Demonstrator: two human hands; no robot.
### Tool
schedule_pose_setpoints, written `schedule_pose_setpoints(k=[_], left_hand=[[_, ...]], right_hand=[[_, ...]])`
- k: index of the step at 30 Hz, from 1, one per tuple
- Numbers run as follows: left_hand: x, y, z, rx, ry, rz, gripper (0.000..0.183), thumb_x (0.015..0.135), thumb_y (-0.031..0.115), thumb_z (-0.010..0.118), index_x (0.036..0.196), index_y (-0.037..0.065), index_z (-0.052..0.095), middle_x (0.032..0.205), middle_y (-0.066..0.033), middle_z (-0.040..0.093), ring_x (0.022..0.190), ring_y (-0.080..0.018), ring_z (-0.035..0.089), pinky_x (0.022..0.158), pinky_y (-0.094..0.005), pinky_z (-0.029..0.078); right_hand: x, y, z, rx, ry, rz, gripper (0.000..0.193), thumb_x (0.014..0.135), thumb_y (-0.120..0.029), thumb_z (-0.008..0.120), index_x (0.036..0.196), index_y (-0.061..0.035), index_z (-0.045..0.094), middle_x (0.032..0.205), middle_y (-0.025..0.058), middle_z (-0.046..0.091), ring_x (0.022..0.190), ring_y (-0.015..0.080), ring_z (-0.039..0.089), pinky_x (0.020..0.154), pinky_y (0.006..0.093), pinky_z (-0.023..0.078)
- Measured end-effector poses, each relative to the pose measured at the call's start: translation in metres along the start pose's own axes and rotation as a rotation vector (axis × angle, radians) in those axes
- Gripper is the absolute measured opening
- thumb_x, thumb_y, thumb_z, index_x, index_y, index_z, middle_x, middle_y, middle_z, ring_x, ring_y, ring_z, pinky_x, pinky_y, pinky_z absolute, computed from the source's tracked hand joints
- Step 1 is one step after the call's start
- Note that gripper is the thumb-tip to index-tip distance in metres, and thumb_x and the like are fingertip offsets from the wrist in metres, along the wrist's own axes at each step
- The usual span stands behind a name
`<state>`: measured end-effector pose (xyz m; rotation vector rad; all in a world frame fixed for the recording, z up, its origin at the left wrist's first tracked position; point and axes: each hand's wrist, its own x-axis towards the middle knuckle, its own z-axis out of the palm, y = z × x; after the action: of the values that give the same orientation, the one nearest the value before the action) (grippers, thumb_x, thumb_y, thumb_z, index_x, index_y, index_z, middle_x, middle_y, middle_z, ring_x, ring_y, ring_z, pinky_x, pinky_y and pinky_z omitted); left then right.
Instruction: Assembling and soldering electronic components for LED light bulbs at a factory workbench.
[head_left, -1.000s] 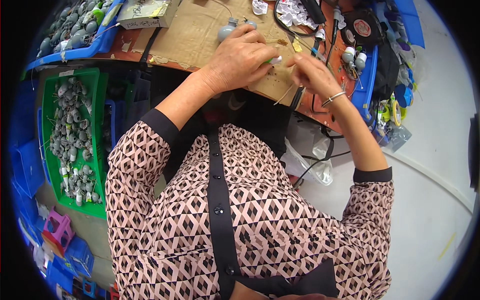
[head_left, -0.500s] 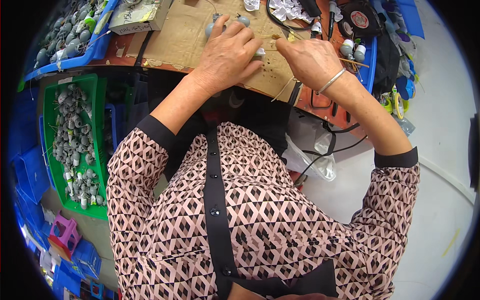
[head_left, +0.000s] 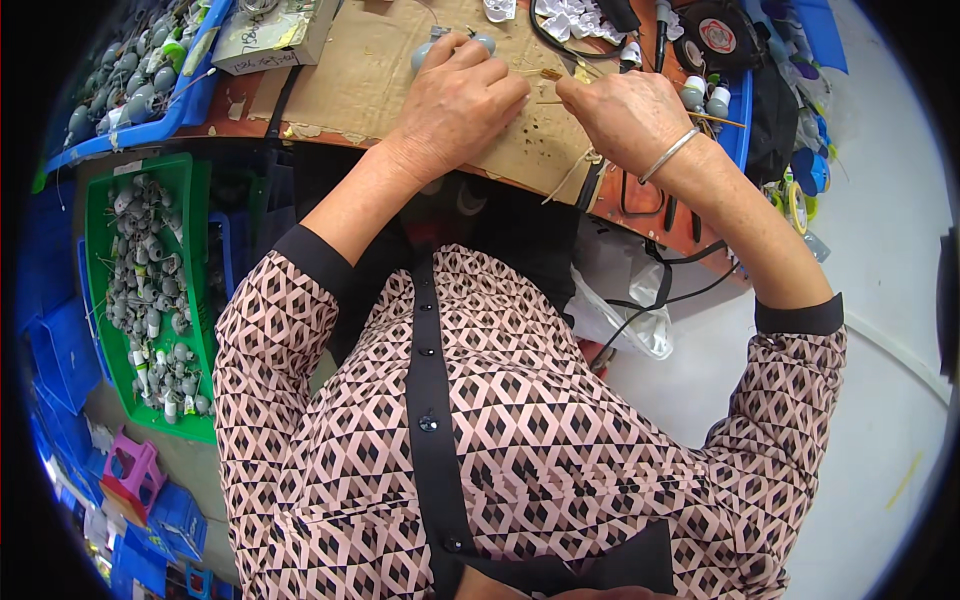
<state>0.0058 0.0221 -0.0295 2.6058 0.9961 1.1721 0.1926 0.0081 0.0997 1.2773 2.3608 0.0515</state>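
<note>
My left hand (head_left: 462,105) is closed over the cardboard (head_left: 345,75), knuckles up, fingers curled. Whatever lies inside its grip is hidden. Just past its fingers show a round grey bulb-like part (head_left: 421,58) and a second grey part (head_left: 486,42). To the right, my right hand (head_left: 632,118), with a silver bangle on the wrist, is closed in a pinch. What it pinches is too small to name. Near its fingertips are a thin strand and a brownish tip (head_left: 551,73). A gap separates the two hands.
Grey parts fill a blue bin (head_left: 190,115) at far left and a green crate (head_left: 205,330) below it. A small box (head_left: 275,45), white plastic pieces (head_left: 580,22), a black round reel (head_left: 718,38) and black cables (head_left: 660,285) surround the cardboard. A pink stool (head_left: 135,470) stands lower left.
My left thumb has tucked in, and the small white piece beside it has gone out of sight. My right hand has shifted slightly right, still in a pinch.
</note>
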Motion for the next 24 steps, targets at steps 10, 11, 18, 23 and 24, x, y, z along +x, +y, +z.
schedule_pose_setpoints(k=[10, 11, 18, 23, 24], left_hand=[[-0.006, -0.001, -0.002, 0.108, -0.001, -0.029, 0.020, 0.082, 0.027, 0.076, 0.096, 0.013, 0.071, 0.093, -0.0031, 0.063, 0.103, -0.0231, 0.060, 0.109, -0.0459, 0.035], [-0.006, -0.002, -0.002, 0.109, 0.000, -0.029, 0.020, 0.082, 0.027, 0.076, 0.096, 0.013, 0.071, 0.093, -0.0031, 0.063, 0.103, -0.0231, 0.060, 0.109, -0.0459, 0.035], [-0.005, -0.002, -0.001, 0.098, -0.007, -0.063, 0.024, 0.081, 0.028, 0.077, 0.098, 0.013, 0.073, 0.095, -0.0025, 0.063, 0.105, -0.0225, 0.059, 0.111, -0.0468, 0.034], [-0.004, -0.003, -0.002, 0.094, -0.012, -0.067, 0.023, 0.081, 0.028, 0.077, 0.097, 0.013, 0.074, 0.095, -0.0021, 0.062, 0.105, -0.0222, 0.059, 0.111, -0.0467, 0.034], [-0.004, -0.003, -0.002, 0.098, -0.007, -0.064, 0.022, 0.081, 0.028, 0.077, 0.096, 0.013, 0.074, 0.095, -0.0020, 0.062, 0.105, -0.0221, 0.059, 0.111, -0.0465, 0.034]], right_hand=[[0.007, -0.003, -0.001, -0.009, 0.068, -0.062, 0.020, 0.088, -0.010, 0.058, 0.103, -0.0099, 0.071, 0.082, 0.0145, 0.074, 0.083, 0.0314, 0.074, 0.071, 0.0430, 0.059], [0.009, -0.003, -0.002, -0.020, 0.072, -0.072, 0.020, 0.088, -0.011, 0.059, 0.103, -0.0109, 0.072, 0.082, 0.0139, 0.074, 0.083, 0.0304, 0.075, 0.072, 0.0420, 0.059], [0.017, -0.005, -0.008, -0.100, 0.044, -0.070, 0.015, 0.088, -0.013, 0.063, 0.097, -0.0121, 0.075, 0.084, 0.0114, 0.075, 0.084, 0.0270, 0.075, 0.072, 0.0395, 0.060], [0.023, -0.006, -0.005, -0.099, 0.061, -0.087, 0.014, 0.087, -0.013, 0.064, 0.095, -0.0116, 0.075, 0.084, 0.0111, 0.075, 0.083, 0.0270, 0.076, 0.071, 0.0390, 0.060], [0.024, -0.006, -0.004, -0.099, 0.063, -0.091, 0.013, 0.087, -0.013, 0.064, 0.093, -0.0112, 0.076, 0.083, 0.0112, 0.075, 0.083, 0.0270, 0.076, 0.071, 0.0387, 0.060]])
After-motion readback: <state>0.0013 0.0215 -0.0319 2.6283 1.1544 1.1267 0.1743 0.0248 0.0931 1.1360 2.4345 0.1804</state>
